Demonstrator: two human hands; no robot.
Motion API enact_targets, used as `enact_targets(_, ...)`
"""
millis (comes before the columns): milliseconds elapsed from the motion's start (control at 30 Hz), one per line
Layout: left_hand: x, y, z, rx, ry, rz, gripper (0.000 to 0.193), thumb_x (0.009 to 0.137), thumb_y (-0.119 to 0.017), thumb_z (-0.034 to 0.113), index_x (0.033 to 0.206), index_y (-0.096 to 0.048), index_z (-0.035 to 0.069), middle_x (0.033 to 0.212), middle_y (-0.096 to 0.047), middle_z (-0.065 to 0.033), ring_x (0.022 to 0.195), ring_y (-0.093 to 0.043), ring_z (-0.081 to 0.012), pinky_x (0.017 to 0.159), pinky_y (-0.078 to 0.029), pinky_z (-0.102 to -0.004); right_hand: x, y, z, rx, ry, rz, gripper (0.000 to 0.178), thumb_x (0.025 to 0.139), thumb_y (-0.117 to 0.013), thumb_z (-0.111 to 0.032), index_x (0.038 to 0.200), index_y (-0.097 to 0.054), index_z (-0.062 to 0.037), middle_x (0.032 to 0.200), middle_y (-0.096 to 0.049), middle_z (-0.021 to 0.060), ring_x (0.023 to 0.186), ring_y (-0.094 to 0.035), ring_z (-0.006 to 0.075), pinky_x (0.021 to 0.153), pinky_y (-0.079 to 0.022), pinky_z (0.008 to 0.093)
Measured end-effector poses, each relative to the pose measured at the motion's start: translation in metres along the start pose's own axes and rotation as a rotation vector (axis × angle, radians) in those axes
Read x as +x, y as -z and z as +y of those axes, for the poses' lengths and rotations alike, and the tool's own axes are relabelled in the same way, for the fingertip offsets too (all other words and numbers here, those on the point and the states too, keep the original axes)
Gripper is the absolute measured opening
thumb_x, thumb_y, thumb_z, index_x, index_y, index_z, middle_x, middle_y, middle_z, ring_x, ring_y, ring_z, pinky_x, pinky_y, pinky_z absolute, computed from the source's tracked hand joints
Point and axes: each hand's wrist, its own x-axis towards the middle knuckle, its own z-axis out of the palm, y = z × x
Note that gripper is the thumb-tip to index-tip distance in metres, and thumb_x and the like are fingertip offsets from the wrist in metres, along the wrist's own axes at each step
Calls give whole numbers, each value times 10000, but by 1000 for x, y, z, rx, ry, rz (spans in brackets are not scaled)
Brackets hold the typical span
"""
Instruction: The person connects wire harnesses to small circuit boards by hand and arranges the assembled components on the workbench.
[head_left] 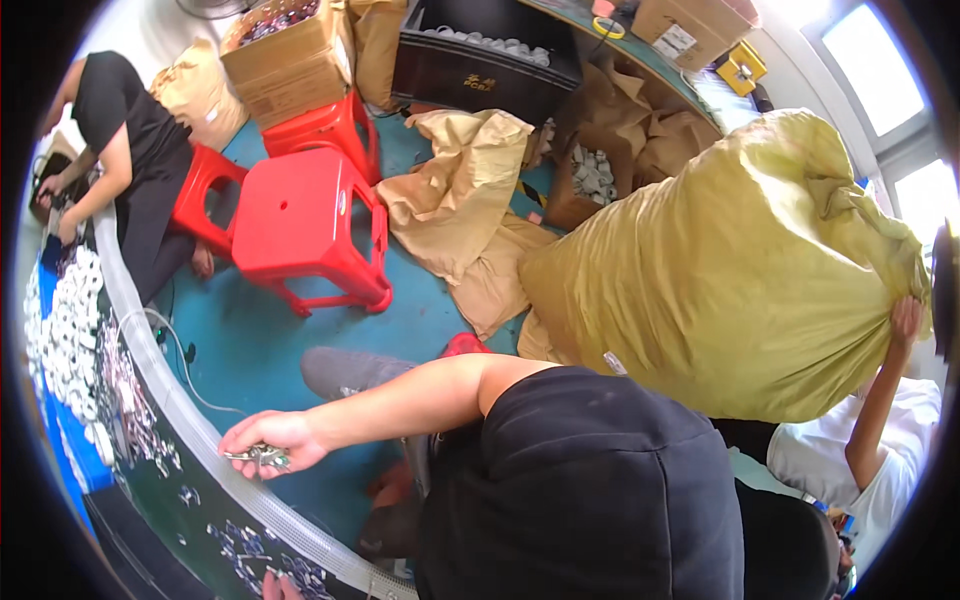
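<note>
Blue-green floor (425, 318) stretches behind a red stool (285, 215) and a bulging yellow sack (700, 270), whose gathered end a person in white (820, 445) holds. At the left, a co-worker in black (115, 110) sits by the far end of the surface (182, 395), where white pieces (72, 325) lie heaped; loose shiny pieces (250, 548) are scattered nearer to me.

My right grip (280, 433) is at the pale rim of the surface, fingers curled about a small cluster of metal pieces (264, 457). Only the fingertips of my left grip (280, 588) enter at the lower edge, beside the scattered pieces; I cannot tell whether they hold anything.

I judge the step in hand to be handling a gathered handful. My next move probably calls for a cupped palm, so that nothing slips over the rim, and a controlled release.
</note>
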Motion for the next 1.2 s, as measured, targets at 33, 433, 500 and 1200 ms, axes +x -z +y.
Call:
enact_targets(33,-4,4,-5,27,-50,41,315,939,-645,211,1145,-695,-21,1126,-704,-193,1017,-669,-278,886,-523,-359,-4,3,1,-5,15,2,115,982,-592,-236,1004,-585,-124,816,-622,10,660,-592,100,512,-491,231)
enact_targets(433,-65,-36,179,-248,-464,178,272,928,-696,205,1052,-724,-35,957,-721,-185,821,-694,-247,714,-561,-339,-36,-28,63,105,-254,170,336,1012,-488,-451,890,-597,-158,798,-592,-39,700,-572,104,584,-476,273)
enact_targets(500,-64,-48,195,-181,-527,239,239,912,-714,200,1016,-738,-13,897,-720,-178,777,-696,-256,700,-562,-344,-45,-22,58,94,-252,122,324,1008,-490,-455,893,-599,-173,816,-602,-52,730,-576,94,617,-481,284)
enact_targets(1200,-94,-44,87,-300,-429,664,237,729,-730,10,956,-726,77,993,-664,-64,905,-646,-278,770,-547,-387,-29,-66,97,36,-452,401,316,1010,-520,-367,834,-572,-109,800,-607,29,787,-596,175,755,-492,323)
